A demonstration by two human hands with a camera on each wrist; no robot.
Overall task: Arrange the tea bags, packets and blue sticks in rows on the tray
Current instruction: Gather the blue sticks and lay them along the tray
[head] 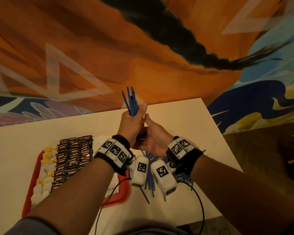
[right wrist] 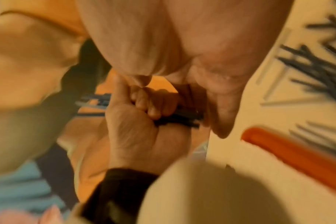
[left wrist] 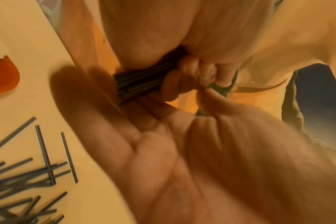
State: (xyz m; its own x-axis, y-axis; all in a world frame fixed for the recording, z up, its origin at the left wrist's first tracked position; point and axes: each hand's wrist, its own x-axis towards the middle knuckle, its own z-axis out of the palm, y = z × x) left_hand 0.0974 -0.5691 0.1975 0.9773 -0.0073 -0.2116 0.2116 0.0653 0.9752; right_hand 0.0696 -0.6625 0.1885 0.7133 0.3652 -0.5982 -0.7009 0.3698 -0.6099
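My left hand [head: 131,122] grips a bundle of blue sticks [head: 131,100] upright above the table, right of the tray. In the left wrist view its fingers [left wrist: 190,71] curl round the bundle [left wrist: 144,80]. My right hand [head: 153,138] lies open beside and under it, palm [left wrist: 159,151] against the bundle's lower ends. The red tray [head: 29,197] carries rows of dark packets [head: 75,156], tea bags with yellow tags [head: 46,160] and white packets [head: 41,190]. Several loose blue sticks [head: 149,184] lie on the table below my wrists.
The white table [head: 185,119] ends at a painted wall behind and drops off on the right. Black cables [head: 200,206] hang from my wrist cameras over the front of the table. The tray's right rim [right wrist: 297,151] lies close to the loose sticks [right wrist: 316,68].
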